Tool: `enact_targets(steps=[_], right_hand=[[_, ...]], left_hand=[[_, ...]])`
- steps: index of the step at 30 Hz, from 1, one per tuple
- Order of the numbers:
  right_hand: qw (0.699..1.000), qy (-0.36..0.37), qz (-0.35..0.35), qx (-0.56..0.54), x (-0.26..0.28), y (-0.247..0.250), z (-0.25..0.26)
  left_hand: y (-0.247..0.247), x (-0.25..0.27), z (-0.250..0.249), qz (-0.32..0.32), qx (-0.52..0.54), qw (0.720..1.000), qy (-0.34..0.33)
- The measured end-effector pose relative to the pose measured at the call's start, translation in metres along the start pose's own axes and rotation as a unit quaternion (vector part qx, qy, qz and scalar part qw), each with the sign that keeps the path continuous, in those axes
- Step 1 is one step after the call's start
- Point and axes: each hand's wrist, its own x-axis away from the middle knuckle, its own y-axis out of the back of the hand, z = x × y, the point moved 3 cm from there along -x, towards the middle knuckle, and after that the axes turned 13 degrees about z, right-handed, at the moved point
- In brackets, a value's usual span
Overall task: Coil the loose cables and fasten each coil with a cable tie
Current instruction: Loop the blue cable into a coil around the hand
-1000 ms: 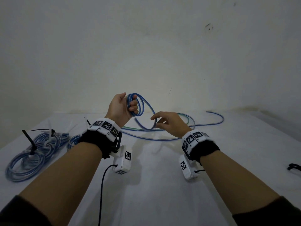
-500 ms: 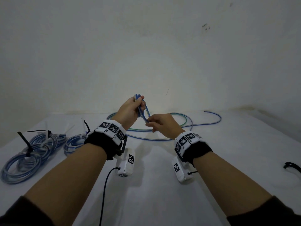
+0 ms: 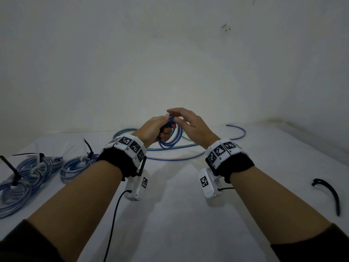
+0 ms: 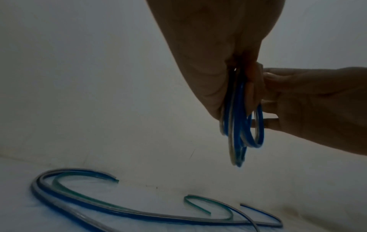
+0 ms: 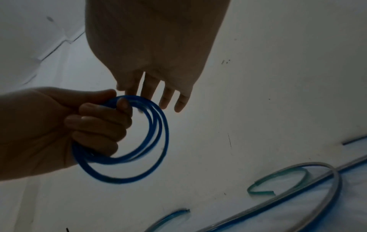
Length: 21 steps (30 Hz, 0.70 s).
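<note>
**Q:** What are your hands doing, and why are they held that way?

**A:** My left hand [image 3: 153, 129] is raised above the white table [image 3: 179, 214], fingers curled round one side of a small blue coil [image 5: 127, 141] so the loops stay stacked and cannot spring apart; my right hand [image 3: 190, 123] hovers just beside the top of the coil with its fingers [image 5: 168, 97] straight and spread, grasping nothing — I judge it free to guide the next turn or fetch a tie.

**Q:** Where is the coil, and how does it look?

**A:** It hangs in the air from my left fist, between the two hands; about three round loops of thin, glossy blue cable, slightly fanned at the bottom, not yet tied. On the table behind it lie loose cables [image 3: 188, 148] in long open curves — blue, clear and greenish.

**Q:** Anything else nearby?

**A:** To my left lie finished coils [image 3: 37, 169], each cinched with a tie whose tail sticks up; to my far right, well apart, one black cable tie [image 3: 332, 193] lies bent on the table, which I judge is meant for this coil.
</note>
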Motion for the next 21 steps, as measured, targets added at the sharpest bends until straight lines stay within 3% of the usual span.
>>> enact_targets(steps=[8,12,21], right_hand=[[0.995,-0.039,-0.018,-0.091,0.034,0.031,-0.009],[0.992,-0.081,-0.076,-0.064,0.059,0.053,-0.017],[0.962,-0.192,-0.189,-0.049,0.130,0.115,-0.037]], left_hand=[[-0.036,-0.023,0.001,0.019,-0.035,0.999,-0.027],[-0.066,-0.044,0.002,0.011,-0.067,0.997,-0.041],[-0.151,-0.085,0.014,0.093,0.063,0.994,-0.006]])
